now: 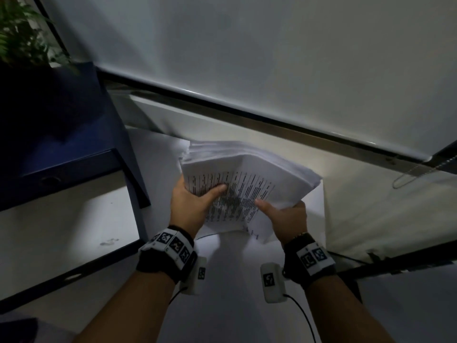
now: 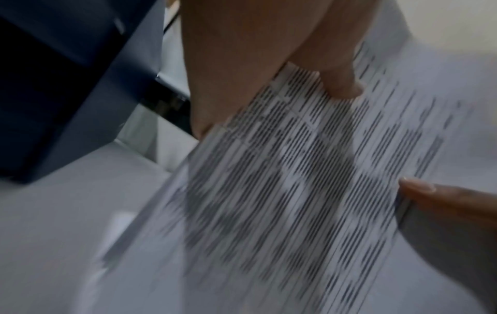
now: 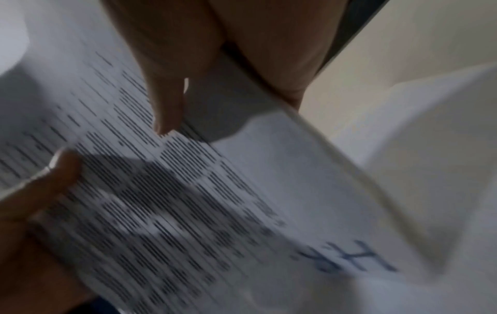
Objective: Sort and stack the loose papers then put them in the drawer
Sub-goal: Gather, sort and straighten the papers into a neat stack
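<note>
A thick stack of white papers [image 1: 249, 179] with lines of printed text on top is held up between both hands, bowed in the middle. My left hand [image 1: 193, 199] grips its left edge, thumb on the printed sheet, fingers hidden below. My right hand [image 1: 284, 216] grips the right near edge the same way. The printed top sheet [image 2: 309, 180] fills the left wrist view under my left thumb [image 2: 338, 82]; the same sheet [image 3: 188, 201] shows in the right wrist view. More white sheets [image 1: 158, 149] lie under the stack in an open white drawer [image 1: 222, 120].
A dark blue box file [image 1: 61, 134] stands to the left, on a white shelf [image 1: 61, 224]. A green plant [image 1: 22, 35] sits at the far left. A white wall or cabinet front [image 1: 272, 45] rises behind. A cream cloth [image 1: 383, 214] lies to the right.
</note>
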The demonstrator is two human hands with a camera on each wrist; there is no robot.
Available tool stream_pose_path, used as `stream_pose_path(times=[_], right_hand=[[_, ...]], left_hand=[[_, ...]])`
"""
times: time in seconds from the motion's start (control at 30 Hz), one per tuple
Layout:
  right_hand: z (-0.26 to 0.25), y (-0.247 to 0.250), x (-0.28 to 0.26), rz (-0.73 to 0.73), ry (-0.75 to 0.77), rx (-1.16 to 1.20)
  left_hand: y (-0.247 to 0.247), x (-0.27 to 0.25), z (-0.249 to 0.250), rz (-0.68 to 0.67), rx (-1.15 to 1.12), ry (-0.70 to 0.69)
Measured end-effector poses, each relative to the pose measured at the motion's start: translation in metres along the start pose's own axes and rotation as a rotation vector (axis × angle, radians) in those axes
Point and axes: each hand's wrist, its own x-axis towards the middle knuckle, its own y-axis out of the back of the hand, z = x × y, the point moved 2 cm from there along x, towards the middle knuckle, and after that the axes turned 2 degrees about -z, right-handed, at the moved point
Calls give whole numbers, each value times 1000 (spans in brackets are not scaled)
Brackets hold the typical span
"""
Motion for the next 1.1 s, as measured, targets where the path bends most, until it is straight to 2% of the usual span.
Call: stream_pose_path(times=[0.1,0.33,0.43,0.5,0.57,0.6,0.63,0.67,0.7,0.73,0.8,0.87,0.93,0.97,1.03,1.07,1.1], right_hand=[[10,-5,-4,-86,-79,-58],[-7,-2,-2,-6,-87,-18],[-16,3,-5,19,-159,150],[-6,8,-3,71,-280,273],[17,11,-2,125,-422,327],[29,12,-2,152,-499,321],[44,12,-4,163,-587,298],[74,13,-1,167,-678,267],[96,12,-2,157,-744,233],[125,10,-1,139,-796,206],[150,1,-12,92,-868,198],[149,-11,-34,102,-930,302],[133,-16,-50,133,-988,265],[121,-12,-54,181,-996,160],[103,0,-47,249,-940,-297],[91,5,-40,260,-847,-522],[74,8,-33,292,-707,-639]], left_hand=[[0,-1,-15,-44,69,100],[4,11,-4,37,51,21],[16,12,-19,15,301,69],[23,4,-42,61,462,192],[30,-11,-63,141,395,408],[30,-21,-74,118,243,585],[26,-33,-82,19,-8,805],[18,-44,-92,-138,-312,967],[13,-52,-100,-200,-445,999],[11,-59,-107,-176,-454,1001],[17,-58,-139,-74,-222,902],[27,-47,-156,66,-3,763],[29,-39,-141,66,227,666],[30,-36,-130,56,333,608],[32,-30,-113,50,451,495],[29,-29,-101,39,473,428],[26,-27,-90,21,479,353]])
